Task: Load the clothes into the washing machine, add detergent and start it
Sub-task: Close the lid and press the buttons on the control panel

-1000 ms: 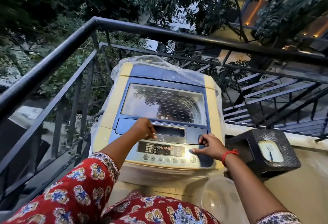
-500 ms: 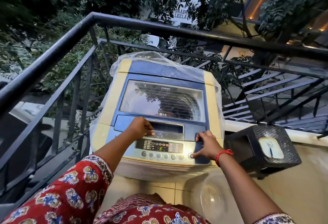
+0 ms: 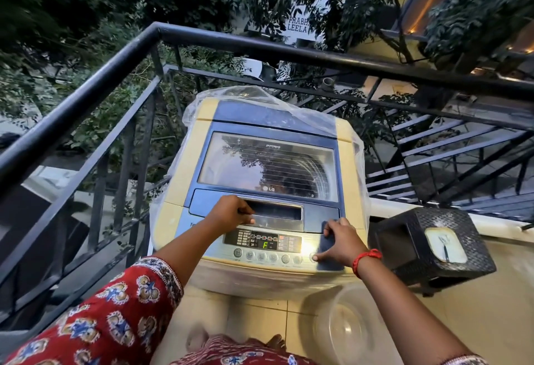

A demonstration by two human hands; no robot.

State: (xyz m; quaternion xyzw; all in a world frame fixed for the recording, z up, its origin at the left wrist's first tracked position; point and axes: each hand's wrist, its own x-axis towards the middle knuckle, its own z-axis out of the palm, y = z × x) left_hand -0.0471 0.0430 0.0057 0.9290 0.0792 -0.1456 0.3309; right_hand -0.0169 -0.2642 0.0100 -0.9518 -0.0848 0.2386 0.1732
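While lid stays shut, washing machine (image 3: pixel 268 179) stands in balcony corner, dark railing (image 3: pixel 86 98) close on left and behind; drum contents unclear through reflective glass. Left hand (image 3: pixel 231 214) curled at lid handle recess. Control panel (image 3: pixel 268 244) shows green "F". Right hand (image 3: pixel 338 244) half-curled, thumb on rightmost button. Clear plastic wraps cabinet. Woven black stool (image 3: pixel 433 246) just right; translucent tub (image 3: pixel 344 327) on tiled floor.
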